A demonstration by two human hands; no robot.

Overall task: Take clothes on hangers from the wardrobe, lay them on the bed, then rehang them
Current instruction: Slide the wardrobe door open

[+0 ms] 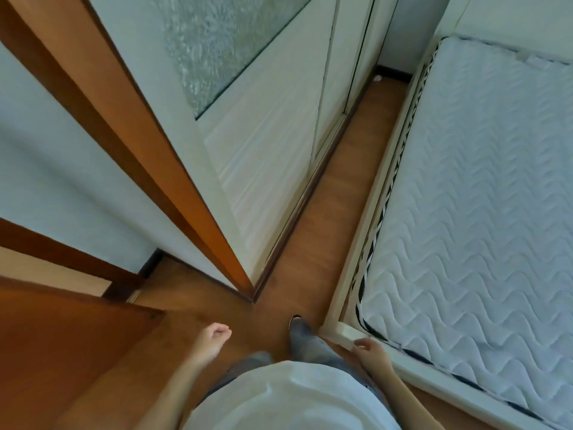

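Note:
The white wardrobe (263, 169) stands ahead on the left with its doors closed; one door has a frosted glass panel. No clothes or hangers show. The bed (483, 193), a bare white quilted mattress in a pale frame, fills the right side. My left hand (214, 335) hangs at my side over the wooden floor, fingers loosely curled, holding nothing. My right hand (370, 349) hangs by the bed's near corner, fingers relaxed, also empty.
A narrow strip of wooden floor (335, 193) runs between wardrobe and bed toward the far wall. A brown wooden door (55, 346) stands at lower left. My foot (299, 332) is on the floor near the bed corner.

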